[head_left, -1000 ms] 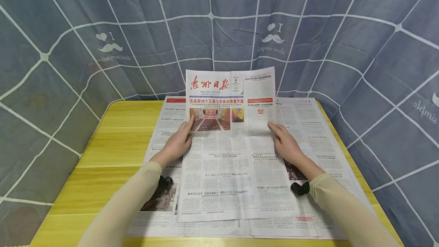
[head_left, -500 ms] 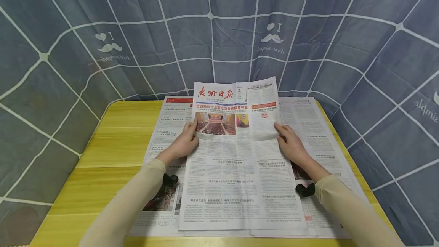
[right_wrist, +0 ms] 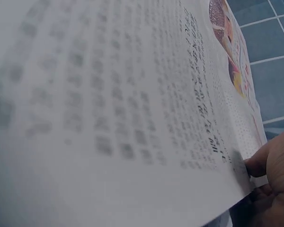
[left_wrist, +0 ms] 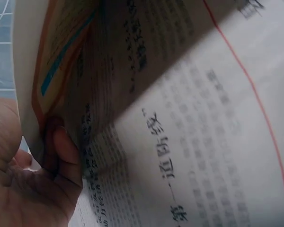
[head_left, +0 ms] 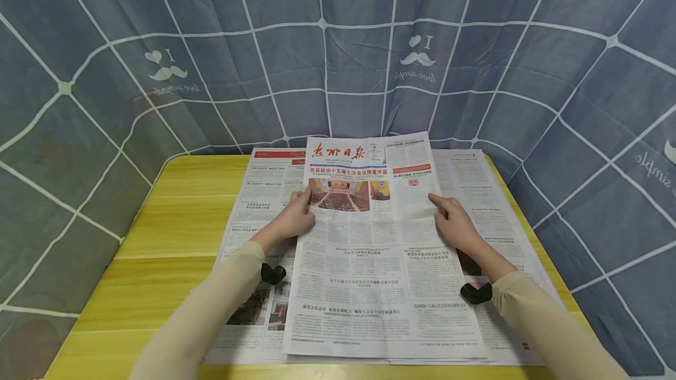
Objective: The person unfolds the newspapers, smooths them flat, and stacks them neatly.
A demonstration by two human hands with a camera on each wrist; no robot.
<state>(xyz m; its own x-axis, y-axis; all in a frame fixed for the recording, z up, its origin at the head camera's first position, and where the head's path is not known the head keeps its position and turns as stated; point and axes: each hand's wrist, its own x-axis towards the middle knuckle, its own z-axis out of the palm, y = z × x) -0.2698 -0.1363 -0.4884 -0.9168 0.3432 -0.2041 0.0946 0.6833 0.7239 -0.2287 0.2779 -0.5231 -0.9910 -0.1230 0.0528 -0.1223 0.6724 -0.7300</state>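
A folded newspaper [head_left: 369, 239] with a red title and a photo of a hall is held by both hands in the head view. My left hand [head_left: 293, 216] pinches its left edge beside the photo, thumb on the front. On the opposite edge my right hand [head_left: 458, 224] grips the paper the same way. In the left wrist view the curled fingers [left_wrist: 66, 146] lie behind the sheet, against its printed inner side. The right wrist view has the thumb [right_wrist: 258, 163] pressing the front near the edge. Below lies a wider spread newspaper [head_left: 248, 216], partly covered.
A yellow wood-grain table [head_left: 174, 233] carries the papers, its surface showing widest on the left. Grey-blue cloth [head_left: 354, 57] with white grid lines hangs around the back and sides. Dark wrist cameras [head_left: 476, 293] sit under the wrists.
Both hands have moved the folded newspaper to the right and toward the near side. Its top edge sits lower in the head view, and more of the cloth behind shows.
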